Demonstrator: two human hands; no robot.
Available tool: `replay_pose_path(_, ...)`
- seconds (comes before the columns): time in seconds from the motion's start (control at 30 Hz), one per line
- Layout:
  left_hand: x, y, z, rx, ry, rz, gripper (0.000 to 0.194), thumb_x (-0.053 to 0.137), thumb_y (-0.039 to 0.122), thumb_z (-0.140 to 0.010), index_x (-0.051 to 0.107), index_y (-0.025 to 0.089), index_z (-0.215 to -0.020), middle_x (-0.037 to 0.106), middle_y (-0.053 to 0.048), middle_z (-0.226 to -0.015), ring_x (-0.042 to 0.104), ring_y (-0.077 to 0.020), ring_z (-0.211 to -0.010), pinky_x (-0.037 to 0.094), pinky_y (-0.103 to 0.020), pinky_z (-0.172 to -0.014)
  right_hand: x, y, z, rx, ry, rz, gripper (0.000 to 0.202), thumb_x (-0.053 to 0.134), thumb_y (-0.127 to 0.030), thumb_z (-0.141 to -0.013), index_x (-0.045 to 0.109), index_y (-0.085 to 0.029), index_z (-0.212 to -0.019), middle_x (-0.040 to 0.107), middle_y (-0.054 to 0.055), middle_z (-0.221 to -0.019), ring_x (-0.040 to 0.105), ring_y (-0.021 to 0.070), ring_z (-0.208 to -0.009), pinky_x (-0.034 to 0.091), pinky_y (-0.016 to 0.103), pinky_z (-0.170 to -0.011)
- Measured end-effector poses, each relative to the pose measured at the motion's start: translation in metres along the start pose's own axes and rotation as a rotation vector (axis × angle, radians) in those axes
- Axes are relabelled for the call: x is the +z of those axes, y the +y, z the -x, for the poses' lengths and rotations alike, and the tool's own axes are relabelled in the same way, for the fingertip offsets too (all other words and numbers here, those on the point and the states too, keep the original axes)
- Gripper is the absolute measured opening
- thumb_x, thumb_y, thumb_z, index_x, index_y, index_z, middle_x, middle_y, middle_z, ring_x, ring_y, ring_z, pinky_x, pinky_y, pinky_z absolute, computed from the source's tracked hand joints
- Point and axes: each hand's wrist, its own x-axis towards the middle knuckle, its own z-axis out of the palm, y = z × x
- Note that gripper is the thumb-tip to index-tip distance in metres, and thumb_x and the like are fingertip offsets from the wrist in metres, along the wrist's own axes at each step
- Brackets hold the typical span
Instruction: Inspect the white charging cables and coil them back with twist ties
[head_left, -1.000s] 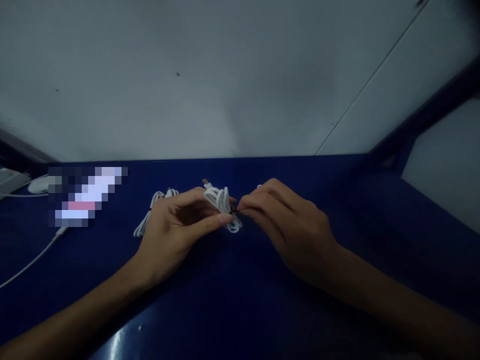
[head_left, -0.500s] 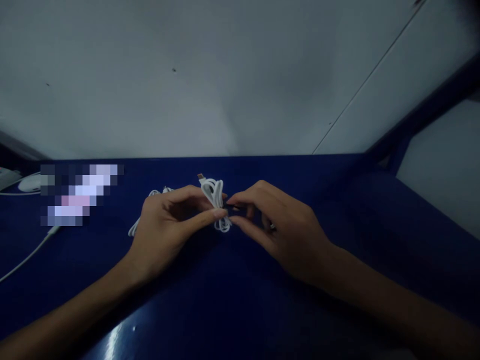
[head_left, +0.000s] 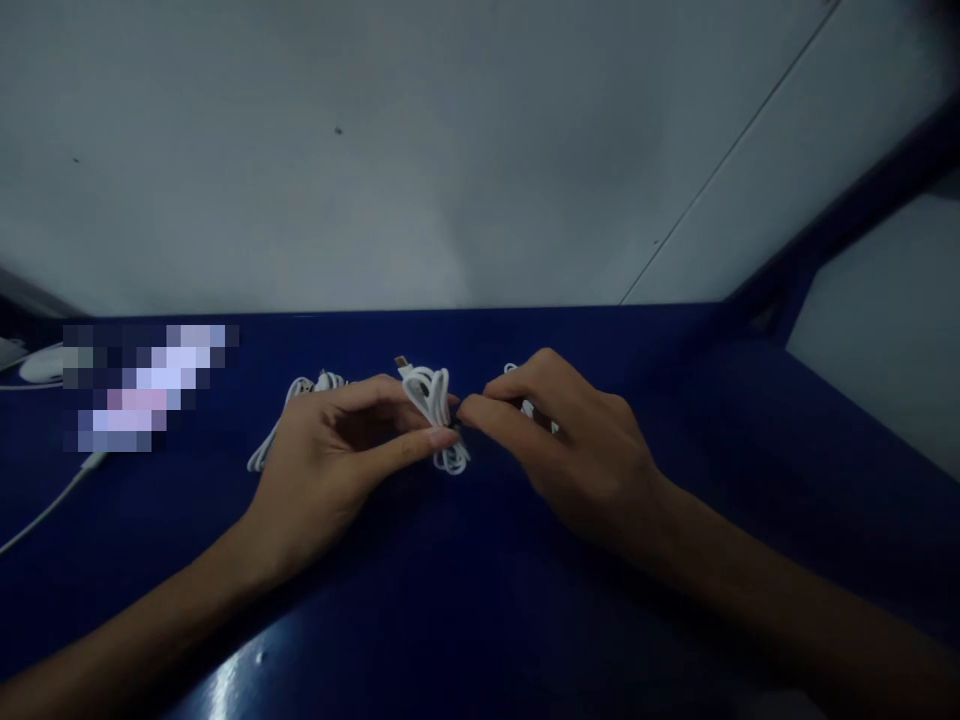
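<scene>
My left hand [head_left: 322, 450] pinches a coiled white charging cable [head_left: 429, 393] at its middle between thumb and fingers. The cable's plug end, with an orange-brown tip, sticks up at the upper left of the coil, and smaller loops hang below the thumb. Just right of the coil, my right hand [head_left: 562, 430] is closed in a pinch on what looks like a thin dark tie [head_left: 455, 411] at the cable's waist, mostly hidden by the fingertips. A second bundled white cable [head_left: 262, 445] lies behind my left hand, and more white cable [head_left: 511, 368] shows behind my right fingers.
The blue tabletop [head_left: 420, 600] runs back to a pale wall panel [head_left: 360, 220]. At the left lie a pixelated bright device [head_left: 161, 385] with a white cord [head_left: 45, 520] and a white rounded object [head_left: 45, 365]. A blue frame bar [head_left: 840, 240] rises at the right.
My right fingers have closed together beside the coil and turned over slightly, uncovering white cable behind them. My left hand keeps its hold. The view has shifted a little.
</scene>
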Motion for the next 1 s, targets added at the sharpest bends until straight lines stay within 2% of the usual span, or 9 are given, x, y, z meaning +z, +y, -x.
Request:
replay_pose_path(0.1,-0.001,0.000,0.002,0.160,0.069,-0.136,0.013,0.098,0.023,-0.085,0.090,0.028,-0.095,0.084,0.000,-0.093,0.076,-0.0193,-0.086,0.060,-0.033,-0.085,-0.003,-0.003,-0.003,0.204,-0.035,-0.260,0.022,0.059,-0.009,-0.113,0.079,-0.017,-0.109,0.072,0.005,-0.100,0.065,0.0166,-0.087,0.049,0.029,-0.066)
replay_pose_path(0.17,-0.002,-0.002,0.004,0.244,0.096,-0.212,0.017,0.099,0.023,-0.085,0.090,0.029,-0.097,0.085,0.001,-0.097,0.077,-0.0203,-0.093,0.060,-0.034,-0.091,-0.008,-0.003,-0.006,0.442,-0.139,-0.550,0.016,0.065,-0.016,-0.112,0.079,-0.019,-0.105,0.071,0.002,-0.099,0.065,0.0147,-0.085,0.051,0.029,-0.073)
replay_pose_path(0.3,-0.002,-0.002,0.006,0.327,0.087,-0.314,0.017,0.097,0.025,-0.088,0.090,0.031,-0.102,0.086,0.001,-0.107,0.080,-0.0202,-0.098,0.061,-0.034,-0.091,-0.015,0.004,-0.011,1.002,-0.426,-1.248,0.024,0.078,-0.042,-0.105,0.077,-0.020,-0.098,0.060,-0.003,-0.083,0.047,0.0080,-0.057,0.037,0.025,-0.052)
replay_pose_path(0.4,-0.001,-0.001,0.005,0.336,0.079,-0.337,0.018,0.098,0.025,-0.088,0.090,0.031,-0.103,0.086,0.002,-0.108,0.081,-0.0189,-0.097,0.062,-0.032,-0.089,-0.017,0.009,-0.012,1.149,-0.502,-1.477,0.026,0.082,-0.042,-0.099,0.075,-0.017,-0.094,0.055,-0.005,-0.079,0.041,0.0058,-0.053,0.033,0.024,-0.048)
replay_pose_path(0.53,-0.002,0.000,0.003,0.246,0.092,-0.212,0.015,0.100,0.028,-0.085,0.090,0.028,-0.096,0.086,0.000,-0.099,0.079,-0.0200,-0.094,0.062,-0.032,-0.090,-0.019,0.003,-0.013,0.912,-0.361,-1.108,0.020,0.075,-0.037,-0.105,0.081,-0.019,-0.098,0.063,-0.003,-0.076,0.052,0.0086,-0.055,0.040,0.025,-0.051)
replay_pose_path(0.63,-0.002,0.001,0.001,0.146,0.081,-0.108,0.014,0.100,0.027,-0.083,0.091,0.028,-0.095,0.086,0.000,-0.095,0.078,-0.0186,-0.085,0.062,-0.030,-0.082,-0.016,-0.003,-0.010,0.533,-0.118,-0.700,0.005,0.078,-0.022,-0.103,0.080,-0.020,-0.107,0.075,0.001,-0.097,0.065,0.0126,-0.073,0.052,0.027,-0.062)
replay_pose_path(0.73,-0.002,0.002,-0.001,0.059,0.049,0.008,0.015,0.101,0.024,-0.081,0.092,0.027,-0.092,0.085,0.000,-0.087,0.077,-0.0174,-0.079,0.062,-0.027,-0.076,-0.008,-0.004,-0.003,0.184,0.022,-0.345,0.009,0.073,-0.013,-0.107,0.076,-0.017,-0.115,0.078,0.007,-0.108,0.071,0.0151,-0.085,0.058,0.029,-0.068)
replay_pose_path(0.83,0.000,0.001,-0.002,0.005,0.011,0.088,0.020,0.101,0.021,-0.080,0.092,0.028,-0.097,0.082,0.001,-0.080,0.077,-0.0163,-0.077,0.063,-0.025,-0.075,-0.001,0.000,0.002,0.037,0.090,-0.149,0.008,0.071,-0.011,-0.109,0.073,-0.018,-0.111,0.079,0.007,-0.103,0.074,0.0164,-0.087,0.060,0.029,-0.065)
replay_pose_path(1.0,0.001,0.000,-0.001,-0.062,-0.027,0.176,0.023,0.101,0.020,-0.080,0.092,0.028,-0.100,0.085,-0.001,-0.084,0.080,-0.0172,-0.080,0.065,-0.024,-0.078,0.001,0.002,0.004,-0.074,0.197,-0.039,0.016,0.070,-0.005,-0.107,0.073,-0.021,-0.108,0.077,0.004,-0.095,0.069,0.0144,-0.075,0.055,0.029,-0.057)
